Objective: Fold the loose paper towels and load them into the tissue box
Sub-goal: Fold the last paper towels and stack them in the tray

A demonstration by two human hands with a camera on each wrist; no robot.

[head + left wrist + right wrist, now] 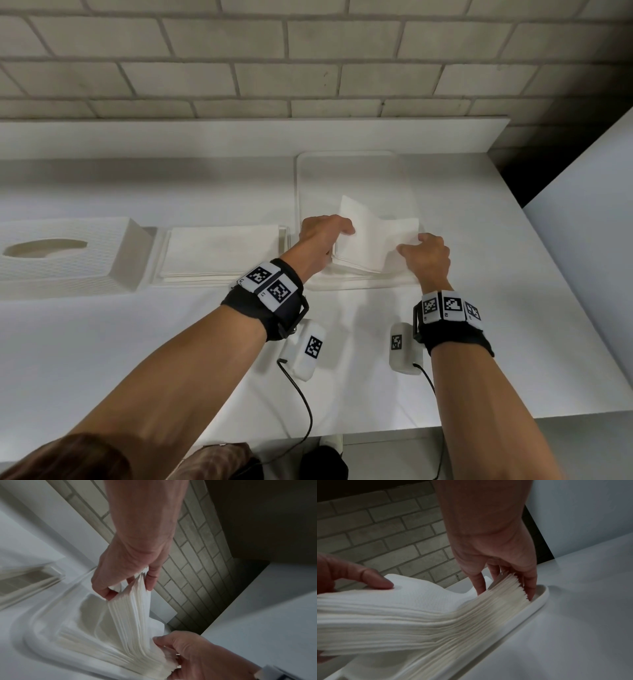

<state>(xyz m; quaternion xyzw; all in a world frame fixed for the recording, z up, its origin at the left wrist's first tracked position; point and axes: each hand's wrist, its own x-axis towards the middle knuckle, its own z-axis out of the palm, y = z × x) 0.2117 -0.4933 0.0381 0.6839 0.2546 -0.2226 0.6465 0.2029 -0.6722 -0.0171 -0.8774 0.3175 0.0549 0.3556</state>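
1. Two hands work one thick stack of paper towels that sits in a shallow white tray on the surface, seen from the head view. The left hand clamps the stack's left edge; the right hand pinches its right edge. The tissue box lies well to the left with its oval slot up, and another flat pile of towels rests just beside it. The stack bows between the two grips, so I'd guess an uneven lift could let the middle sag and the sheets slide apart.

2. Plenty of loose sheet edges fan out in the left wrist view. The left hand's fingers curl under the stack's corner, thumb over it. The lowest sheets look only lightly caught; they may stay behind in the tray.

3. Dozens of layers splay at the right end in the right wrist view, where the right hand's fingers dig between the stack and the tray rim, thumb on top. A fingertip could snag the rim, I think, or drag the tray along and spill the fan.
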